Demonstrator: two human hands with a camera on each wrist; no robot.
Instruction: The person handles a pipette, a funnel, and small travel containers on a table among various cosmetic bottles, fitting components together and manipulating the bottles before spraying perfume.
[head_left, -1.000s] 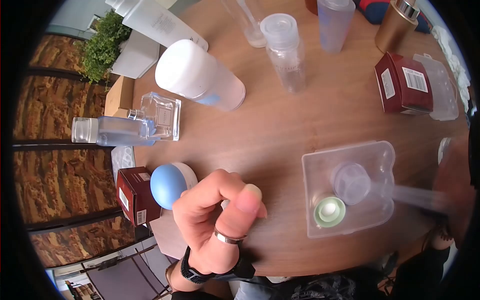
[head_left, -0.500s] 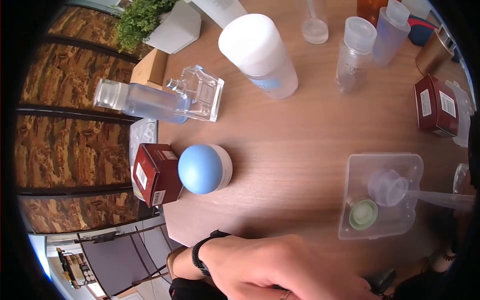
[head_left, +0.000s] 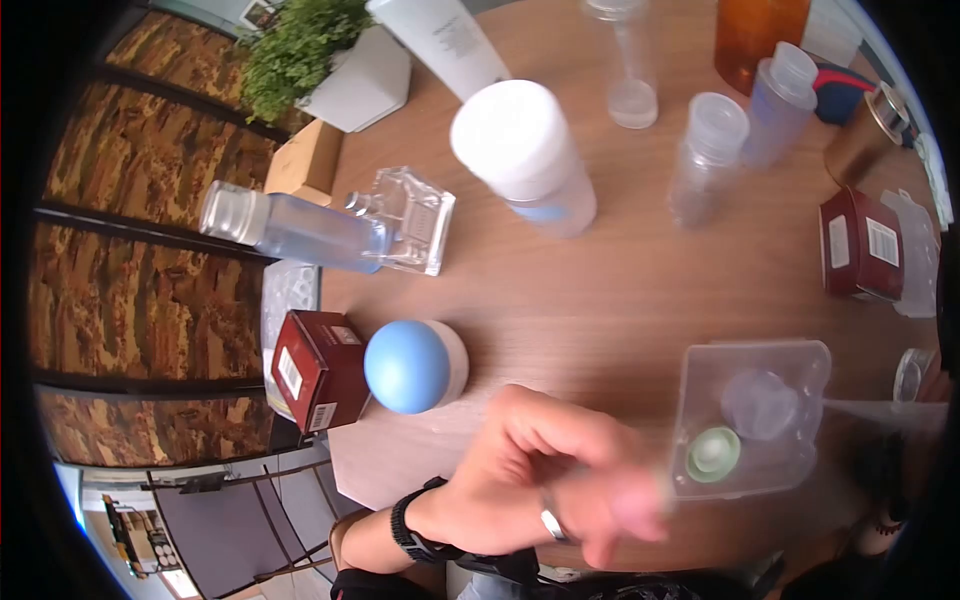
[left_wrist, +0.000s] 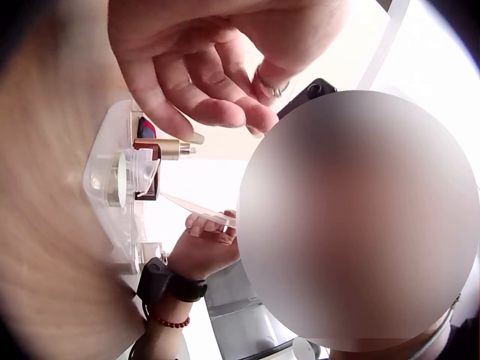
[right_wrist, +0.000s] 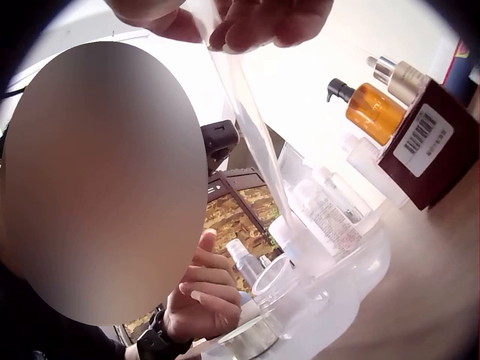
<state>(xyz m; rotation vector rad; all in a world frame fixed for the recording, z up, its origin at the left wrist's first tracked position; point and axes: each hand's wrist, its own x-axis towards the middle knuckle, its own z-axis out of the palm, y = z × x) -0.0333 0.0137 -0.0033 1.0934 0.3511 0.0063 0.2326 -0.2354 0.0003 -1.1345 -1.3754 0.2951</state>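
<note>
My left hand (head_left: pixel 560 475) hovers over the front of the table, left of a clear plastic tray (head_left: pixel 755 352). Its fingers are loosely bent with nothing between them in the left wrist view. On the tray stand a small clear cup (head_left: pixel 768 405) and a pale green round pot (head_left: pixel 713 455) with a whitish middle. From the right, my right hand (right_wrist: pixel 262 22) pinches a long translucent plastic stick (right_wrist: pixel 251 124) near its upper end. The stick slants down to the clear cup. Only an edge of the right hand shows in the head view.
A blue-domed jar (head_left: pixel 408 367) and a maroon box (head_left: pixel 318 370) stand at left. Behind are a perfume bottle (head_left: pixel 420 225), a white-capped bottle (head_left: pixel 525 150) and several clear bottles. Another maroon box (head_left: pixel 860 245) sits at right. A potted plant (head_left: pixel 300 60) stands at back left.
My left hand has moved right from beside the blue-domed jar, dipping low and then rising with the thumb side turned up. The head view has shifted. My right hand keeps holding the stick.
</note>
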